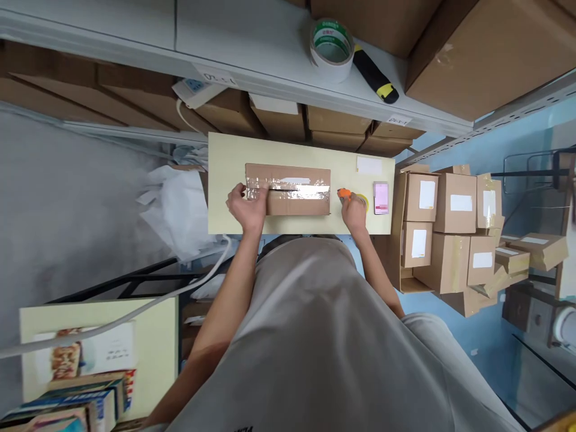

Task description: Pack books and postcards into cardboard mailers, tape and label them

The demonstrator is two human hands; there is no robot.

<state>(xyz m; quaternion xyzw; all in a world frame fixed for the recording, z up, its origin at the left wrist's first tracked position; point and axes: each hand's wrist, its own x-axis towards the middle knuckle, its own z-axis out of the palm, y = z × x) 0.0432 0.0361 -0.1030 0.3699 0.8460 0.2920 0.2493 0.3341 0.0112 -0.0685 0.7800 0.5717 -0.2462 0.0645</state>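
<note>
A long cardboard box (297, 207) lies on the pale yellow tabletop, with shiny clear tape (310, 193) along its upper seam. A dark gap shows in the seam towards the left. My left hand (248, 207) grips the box's left end, thumb on top and fingers around the edge. To the right of the box, apart from it, my right hand (354, 211) is closed around a small orange box cutter (344, 192), its blade not discernible. Partly hidden behind that hand is a yellow ring, perhaps a tape roll (365, 203).
A phone (380, 198) and a white paper slip (369, 165) lie at the table's (225, 222) right. Overhead, a shelf holds a tape roll (332, 50) and a black-yellow knife (375, 74). Labelled cartons (461, 204) are stacked at right; white plastic (173, 207) hangs at left.
</note>
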